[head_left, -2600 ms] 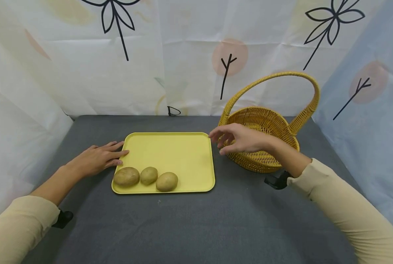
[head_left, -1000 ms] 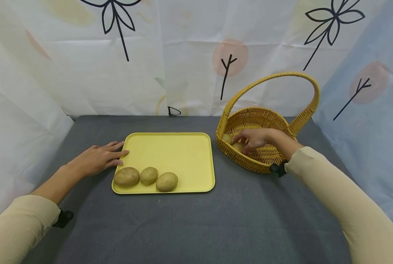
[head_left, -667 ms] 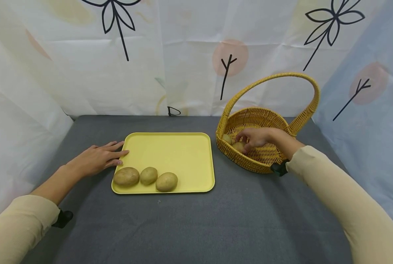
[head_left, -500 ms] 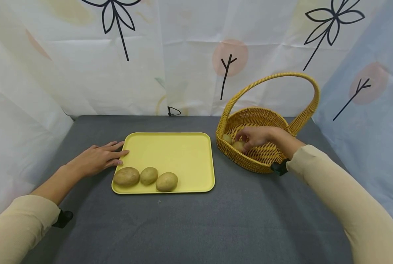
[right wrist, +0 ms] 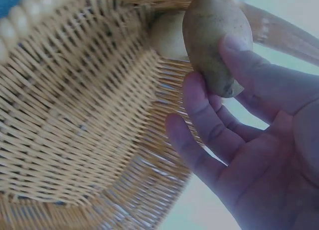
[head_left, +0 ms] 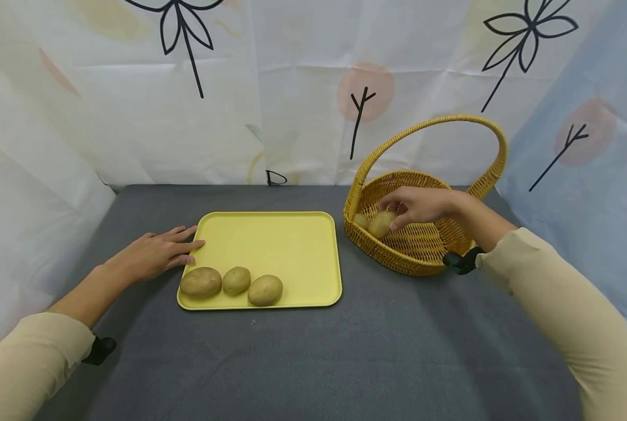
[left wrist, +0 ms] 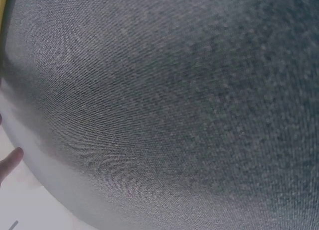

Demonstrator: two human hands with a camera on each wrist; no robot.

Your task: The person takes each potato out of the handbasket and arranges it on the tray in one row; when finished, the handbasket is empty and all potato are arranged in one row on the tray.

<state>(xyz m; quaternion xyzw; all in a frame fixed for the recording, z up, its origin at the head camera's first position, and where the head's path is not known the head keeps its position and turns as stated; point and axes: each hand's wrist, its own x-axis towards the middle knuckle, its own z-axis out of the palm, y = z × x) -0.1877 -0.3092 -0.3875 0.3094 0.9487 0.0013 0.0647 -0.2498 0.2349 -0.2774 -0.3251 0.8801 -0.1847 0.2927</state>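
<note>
Right hand (head_left: 416, 204) has a tan oval potato (head_left: 381, 225) pinched in its fingers, at the left end of that yellow woven basket (head_left: 403, 264). Left hand (head_left: 147, 254) is just chilling, fingers straight, touching the yellow rectangular tray (head_left: 271, 240) with three tan potatoes (head_left: 237, 280) on it.

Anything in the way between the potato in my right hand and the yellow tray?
Yes: the basket's left rim, with another potato just inside it. Past the rim, only grey cloth shows before the tray.
</note>
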